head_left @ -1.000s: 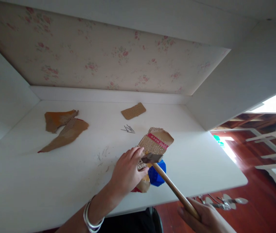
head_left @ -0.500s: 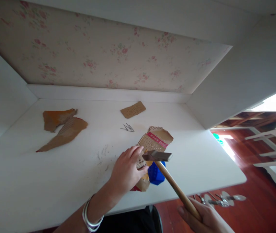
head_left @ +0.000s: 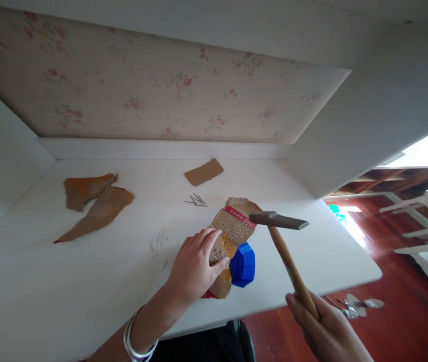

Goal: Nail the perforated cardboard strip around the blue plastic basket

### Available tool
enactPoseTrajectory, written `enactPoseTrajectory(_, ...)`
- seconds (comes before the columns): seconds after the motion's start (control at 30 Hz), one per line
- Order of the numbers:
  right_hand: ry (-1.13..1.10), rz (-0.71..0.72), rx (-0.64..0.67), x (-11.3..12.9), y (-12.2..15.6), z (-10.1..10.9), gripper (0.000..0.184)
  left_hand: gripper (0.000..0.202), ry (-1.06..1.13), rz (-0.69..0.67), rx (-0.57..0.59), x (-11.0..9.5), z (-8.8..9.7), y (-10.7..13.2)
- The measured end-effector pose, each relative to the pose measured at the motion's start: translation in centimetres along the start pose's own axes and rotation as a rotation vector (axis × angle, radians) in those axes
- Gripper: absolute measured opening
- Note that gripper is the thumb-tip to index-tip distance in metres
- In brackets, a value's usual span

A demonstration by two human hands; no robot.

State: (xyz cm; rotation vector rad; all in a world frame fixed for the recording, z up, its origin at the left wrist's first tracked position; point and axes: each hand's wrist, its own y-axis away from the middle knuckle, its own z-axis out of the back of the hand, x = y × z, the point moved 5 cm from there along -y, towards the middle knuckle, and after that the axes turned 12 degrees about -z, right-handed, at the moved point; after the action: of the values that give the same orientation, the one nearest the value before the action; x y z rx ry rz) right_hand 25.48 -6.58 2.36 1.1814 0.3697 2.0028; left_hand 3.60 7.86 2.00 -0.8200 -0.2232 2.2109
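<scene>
Clearly holding a hammer (head_left: 288, 261) raised in the right hand (head_left: 329, 322), with fingers wrapped firmly round the handle, and steadying a piece of cardboard (head_left: 234, 223) on the white table (head_left: 123, 291) with the left hand (head_left: 193, 261), its thumb and fingers curled over the near part with a gap between them. Impossible to tell about a nail pinched there. Could strike the thumb or fingertips with a slightly crooked blow, given such close bare skin. Could also tear the board along its crowded holes, or clip the blue plastic thing (head_left: 243, 266) just beside the thumb. As for materials: smooth tan wood below a dull, blocky metal head; ragged brown board with a ridged torn edge, a red printed strip and small round punctures; many-sided blue plastic; thin straight nails (head_left: 197, 200) clustered farther back; pointed brown scraps (head_left: 103, 216) off to the left.
</scene>
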Motion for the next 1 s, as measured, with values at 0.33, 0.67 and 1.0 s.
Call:
enactPoseTrajectory(0.33, -0.143, -0.131, -0.171, -3.3, -6.4, -1.4, 0.047, 0.030, -0.015, -0.072, -0.135, 0.1, 3.2, 0.5)
enactPoseTrajectory(0.67, 0.086, -0.036, -0.273, -3.6, -8.4, -1.0, 0.048, 0.017, -0.105, 0.149, 0.059, 8.6, 3.2, 0.1)
enactPoseTrajectory(1.0, 0.036, -0.035, -0.244, -3.9, -9.0, -1.3, 0.050, 0.017, -0.381, 0.052, 0.235, 14.0, 0.2, -5.5)
